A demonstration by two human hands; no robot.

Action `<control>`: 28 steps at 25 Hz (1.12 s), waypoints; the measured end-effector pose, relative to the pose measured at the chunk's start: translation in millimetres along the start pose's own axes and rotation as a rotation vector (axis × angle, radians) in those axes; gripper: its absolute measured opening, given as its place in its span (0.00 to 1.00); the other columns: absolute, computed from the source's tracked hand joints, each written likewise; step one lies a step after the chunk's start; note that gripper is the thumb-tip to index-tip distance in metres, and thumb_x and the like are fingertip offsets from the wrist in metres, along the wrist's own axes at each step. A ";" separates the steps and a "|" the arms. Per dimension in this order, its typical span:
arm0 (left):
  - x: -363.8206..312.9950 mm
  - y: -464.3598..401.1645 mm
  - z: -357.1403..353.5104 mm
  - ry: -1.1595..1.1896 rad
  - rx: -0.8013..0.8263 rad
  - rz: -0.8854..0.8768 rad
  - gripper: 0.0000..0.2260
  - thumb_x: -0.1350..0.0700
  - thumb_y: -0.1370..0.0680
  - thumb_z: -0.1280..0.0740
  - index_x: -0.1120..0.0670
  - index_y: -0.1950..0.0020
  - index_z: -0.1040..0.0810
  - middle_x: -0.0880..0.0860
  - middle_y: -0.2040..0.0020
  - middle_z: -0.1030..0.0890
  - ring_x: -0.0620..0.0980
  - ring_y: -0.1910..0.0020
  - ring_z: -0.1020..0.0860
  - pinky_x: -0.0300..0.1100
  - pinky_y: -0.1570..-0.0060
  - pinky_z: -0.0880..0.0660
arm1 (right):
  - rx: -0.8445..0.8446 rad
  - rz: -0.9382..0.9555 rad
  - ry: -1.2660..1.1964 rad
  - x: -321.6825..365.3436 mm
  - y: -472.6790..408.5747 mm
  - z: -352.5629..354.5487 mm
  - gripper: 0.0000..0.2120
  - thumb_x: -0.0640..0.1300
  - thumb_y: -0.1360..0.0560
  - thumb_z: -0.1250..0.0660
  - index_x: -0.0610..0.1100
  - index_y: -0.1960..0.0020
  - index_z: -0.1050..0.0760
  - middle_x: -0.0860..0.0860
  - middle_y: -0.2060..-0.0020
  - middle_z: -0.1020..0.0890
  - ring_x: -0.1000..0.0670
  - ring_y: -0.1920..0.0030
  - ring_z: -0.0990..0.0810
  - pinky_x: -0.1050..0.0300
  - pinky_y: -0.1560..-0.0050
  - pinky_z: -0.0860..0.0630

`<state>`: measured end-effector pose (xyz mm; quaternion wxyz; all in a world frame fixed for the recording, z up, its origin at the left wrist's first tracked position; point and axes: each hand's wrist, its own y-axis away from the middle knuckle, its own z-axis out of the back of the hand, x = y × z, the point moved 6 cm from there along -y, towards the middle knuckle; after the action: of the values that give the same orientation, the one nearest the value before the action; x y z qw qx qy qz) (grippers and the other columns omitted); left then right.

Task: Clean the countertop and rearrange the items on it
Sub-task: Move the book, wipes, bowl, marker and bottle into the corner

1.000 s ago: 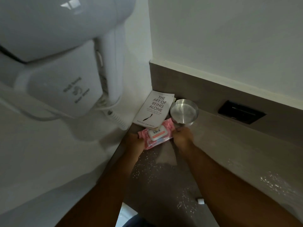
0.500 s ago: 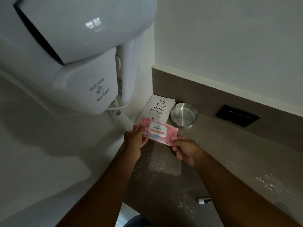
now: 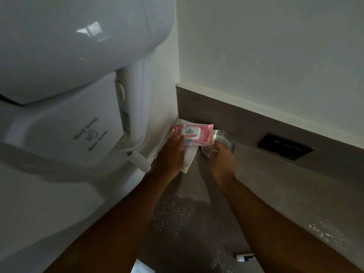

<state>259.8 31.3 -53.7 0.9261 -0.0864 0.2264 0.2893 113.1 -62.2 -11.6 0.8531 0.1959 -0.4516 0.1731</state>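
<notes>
**poster1:** Countertop [image 3: 266, 186] check, far left corner by the wall. Left hand [image 3: 171, 154] has its fingers spread flat on the lower left end of the pink wipes pack [image 3: 194, 133], which sits on top of the white book [image 3: 188, 157] tucked right into that corner. Not a clenched grip, more a press down.

**poster2:** And the right one?

**poster1:** Right hand [image 3: 221, 156] is just beside the pack's right end, fingers curled around something pale. It's blurry, so I can't tell whether that's a pulled wipe or a flap of the pack. The steel bowl [image 3: 226, 137] is right behind that hand, against the back edge.

**poster2:** Surface looks rough.

**poster1:** White crumbs [image 3: 173, 211] are scattered across the middle toward the front edge, plus a small dark and white tube [image 3: 245, 257] lying near the front. The wall hair dryer [image 3: 78, 85] hangs over the left side.
</notes>
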 end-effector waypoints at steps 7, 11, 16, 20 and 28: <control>8.6 -36.5 -39.5 -0.285 0.055 0.077 0.36 0.36 0.21 0.48 0.56 0.21 0.49 0.60 0.22 0.43 0.60 0.24 0.40 0.56 0.27 0.39 | 0.013 0.251 0.906 -46.9 -9.5 14.7 0.17 0.49 0.26 0.48 0.46 0.56 0.21 0.48 0.58 0.18 0.45 0.58 0.20 0.53 0.58 0.25; 12.2 -58.3 -42.5 -0.225 0.037 0.116 0.40 0.34 0.23 0.42 0.58 0.21 0.48 0.60 0.22 0.42 0.59 0.24 0.40 0.52 0.26 0.43 | 0.120 0.353 0.987 -54.6 -14.5 7.3 0.12 0.51 0.23 0.41 0.48 0.54 0.21 0.49 0.58 0.19 0.47 0.58 0.20 0.52 0.58 0.21; 19.5 -52.4 -31.4 -0.290 -0.069 0.057 0.28 0.45 0.22 0.34 0.59 0.27 0.33 0.60 0.31 0.26 0.59 0.33 0.26 0.52 0.37 0.28 | 0.109 0.423 0.831 -56.4 0.3 22.2 0.06 0.48 0.25 0.33 0.47 0.51 0.21 0.48 0.53 0.20 0.46 0.54 0.21 0.52 0.53 0.23; 29.7 -54.7 -28.6 -0.356 0.049 -0.027 0.20 0.53 0.23 0.30 0.59 0.34 0.25 0.58 0.38 0.20 0.57 0.41 0.20 0.49 0.42 0.24 | 0.085 0.496 0.755 -52.6 24.7 29.0 0.12 0.44 0.34 0.23 0.45 0.53 0.20 0.46 0.54 0.19 0.45 0.57 0.19 0.50 0.55 0.21; 34.2 7.6 2.5 -0.200 0.005 0.083 0.18 0.55 0.18 0.39 0.61 0.30 0.29 0.59 0.32 0.25 0.58 0.33 0.26 0.49 0.34 0.30 | 0.172 0.598 0.669 -26.9 54.5 -7.5 0.15 0.44 0.35 0.21 0.46 0.51 0.21 0.47 0.52 0.18 0.48 0.55 0.18 0.52 0.53 0.21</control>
<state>281.3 55.3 -67.7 0.9314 -0.0455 0.1371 0.3341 78.2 -14.7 -28.4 0.8451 0.0604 -0.1719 0.5025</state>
